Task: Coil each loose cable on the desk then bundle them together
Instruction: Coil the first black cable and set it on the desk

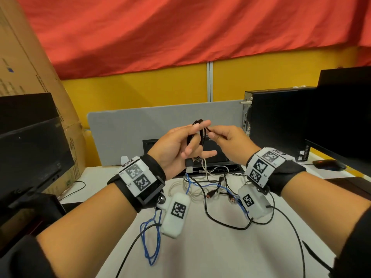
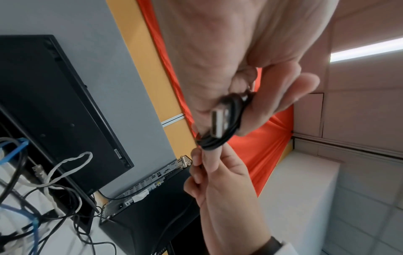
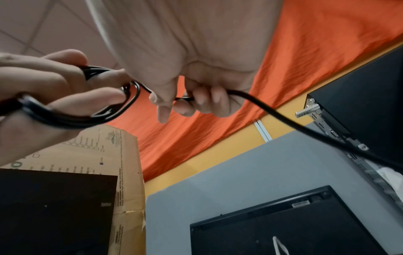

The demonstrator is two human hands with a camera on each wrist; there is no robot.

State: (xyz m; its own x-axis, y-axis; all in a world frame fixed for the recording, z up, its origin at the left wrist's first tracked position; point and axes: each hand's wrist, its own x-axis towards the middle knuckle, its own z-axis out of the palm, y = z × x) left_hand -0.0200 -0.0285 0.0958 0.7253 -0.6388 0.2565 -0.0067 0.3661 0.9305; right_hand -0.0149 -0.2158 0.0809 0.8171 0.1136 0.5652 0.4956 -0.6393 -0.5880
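Both hands are raised above the white desk (image 1: 210, 253). My left hand (image 1: 192, 142) holds a small coil of black cable (image 1: 197, 125) looped round its fingers. The coil's USB plug (image 2: 220, 123) hangs below the palm. My right hand (image 1: 210, 135) pinches the free strand of the same cable (image 3: 283, 119) right beside the coil (image 3: 87, 117). That strand trails off to the right. On the desk below lies a tangle of a blue cable (image 1: 152, 241), a white cable (image 1: 180, 187) and black cables (image 1: 226, 221).
A black monitor (image 1: 30, 153) and a cardboard box (image 1: 30, 73) stand at the left. A computer tower (image 1: 281, 121) and a second monitor (image 1: 345, 117) are at the right, with a mouse (image 1: 329, 164) by them. A grey divider (image 1: 140, 127) closes the back.
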